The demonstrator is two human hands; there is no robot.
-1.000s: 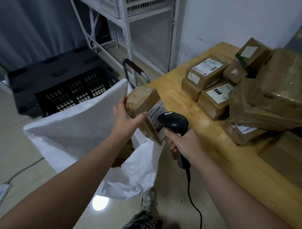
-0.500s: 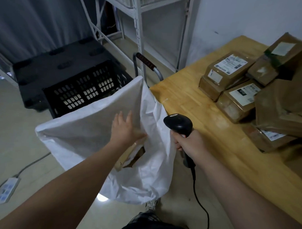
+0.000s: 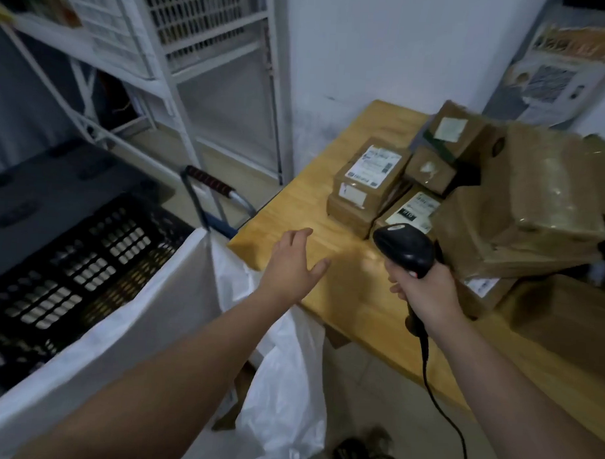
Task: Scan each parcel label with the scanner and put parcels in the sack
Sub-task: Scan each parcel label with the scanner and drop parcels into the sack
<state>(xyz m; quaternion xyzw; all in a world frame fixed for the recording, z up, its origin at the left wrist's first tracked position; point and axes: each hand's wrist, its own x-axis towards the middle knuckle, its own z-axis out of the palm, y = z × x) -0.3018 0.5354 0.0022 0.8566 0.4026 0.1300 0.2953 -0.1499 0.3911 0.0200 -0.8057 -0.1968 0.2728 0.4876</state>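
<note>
Head view: left hand [image 3: 293, 263], fingers spread and empty, above the table [image 3: 295, 208] edge; right hand [image 3: 426, 292] grips the scanner [image 3: 405, 248] beside the parcels [image 3: 368, 176]; sack [image 3: 154, 313] below.

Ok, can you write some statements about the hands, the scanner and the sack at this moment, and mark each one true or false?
1. The right hand grips the scanner. True.
2. The left hand holds a parcel. False: it is open and empty.
3. The sack is black. False: it is white.
4. Labelled parcels are stacked on the table. True.
5. The scanner is cordless. False: a cable hangs from its handle.
</note>
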